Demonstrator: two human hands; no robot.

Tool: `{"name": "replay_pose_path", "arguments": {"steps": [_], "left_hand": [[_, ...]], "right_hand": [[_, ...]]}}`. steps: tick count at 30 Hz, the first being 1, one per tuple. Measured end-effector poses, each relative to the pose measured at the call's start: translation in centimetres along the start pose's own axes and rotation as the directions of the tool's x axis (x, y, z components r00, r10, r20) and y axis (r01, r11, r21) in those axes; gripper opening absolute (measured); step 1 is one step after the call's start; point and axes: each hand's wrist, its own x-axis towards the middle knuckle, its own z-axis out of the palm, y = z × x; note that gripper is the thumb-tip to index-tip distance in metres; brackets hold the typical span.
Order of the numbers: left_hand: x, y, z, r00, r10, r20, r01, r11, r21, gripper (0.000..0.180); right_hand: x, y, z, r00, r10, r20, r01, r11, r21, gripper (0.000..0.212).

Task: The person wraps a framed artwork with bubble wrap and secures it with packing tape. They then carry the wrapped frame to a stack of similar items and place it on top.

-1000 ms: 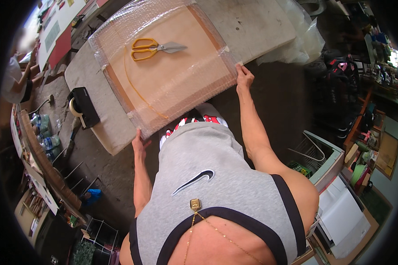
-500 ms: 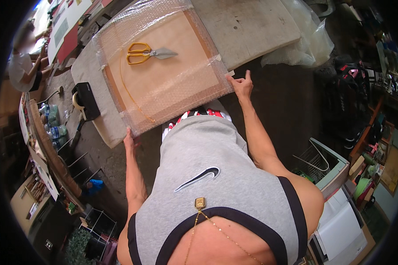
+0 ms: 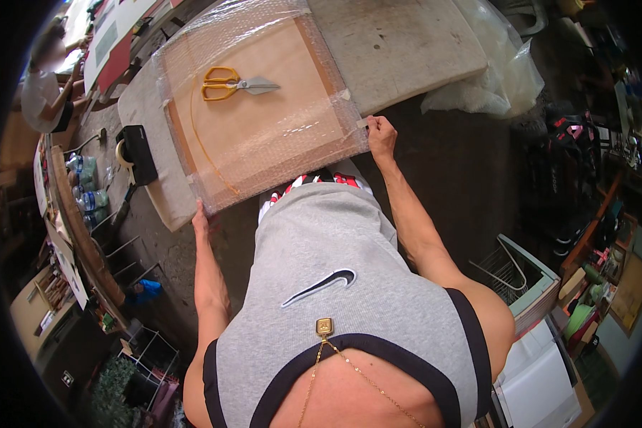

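A flat brown board wrapped in clear bubble wrap (image 3: 264, 135) lies on a grey work table (image 3: 406, 50). Orange-handled scissors (image 3: 232, 84) rest on top of it near the far edge. My left hand (image 3: 201, 214) presses against the near left corner of the wrapped board, fingers flat. My right hand (image 3: 379, 135) pinches the wrap's edge at the near right corner, where a piece of tape sits.
A black tape dispenser (image 3: 137, 153) with a tape roll stands at the table's left end. Crumpled clear plastic (image 3: 503, 71) lies at the right end. Another person (image 3: 46, 93) works at the far left. Shelves, bottles and a wire basket (image 3: 510, 271) surround the floor.
My right hand has closed on the right corner edge of the wrap, from resting open against it. The left hand stays at the left corner; the view shifted slightly.
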Motion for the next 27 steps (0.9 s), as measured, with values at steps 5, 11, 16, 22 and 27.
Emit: {"name": "replay_pose_path", "arguments": {"steps": [5, 11, 16, 22, 27], "left_hand": [[0.0, -0.1, 0.1, 0.999, -0.031, -0.004, 0.031, 0.999, -0.004, 0.076], [0.2, -0.1, -0.1, 0.999, -0.008, 0.044, 0.009, 1.000, -0.025, 0.077], [-0.6, 0.5, -0.1, 0.998, -0.007, 0.054, 0.006, 1.000, 0.012, 0.076], [-1.8, 2.3, -0.9, 0.993, -0.092, 0.075, 0.076, 0.979, 0.189, 0.077], [-2.3, 4.8, -1.0, 0.993, 0.117, -0.022, -0.060, 0.653, 0.755, 0.074]], "right_hand": [[0.4, 2.2, 1.1, 0.975, 0.203, 0.089, -0.212, 0.973, 0.097, 0.020], [1.2, 2.8, 2.3, 0.550, 0.447, 0.705, -0.834, 0.342, 0.434, 0.025], [2.0, 2.5, 0.7, 0.216, 0.132, 0.967, -0.958, 0.219, 0.184, 0.032], [2.5, 4.1, 1.7, 0.316, 0.320, 0.893, -0.911, 0.365, 0.192, 0.030], [1.5, 2.6, 1.5, 0.858, 0.341, 0.384, -0.477, 0.806, 0.351, 0.032]]}}
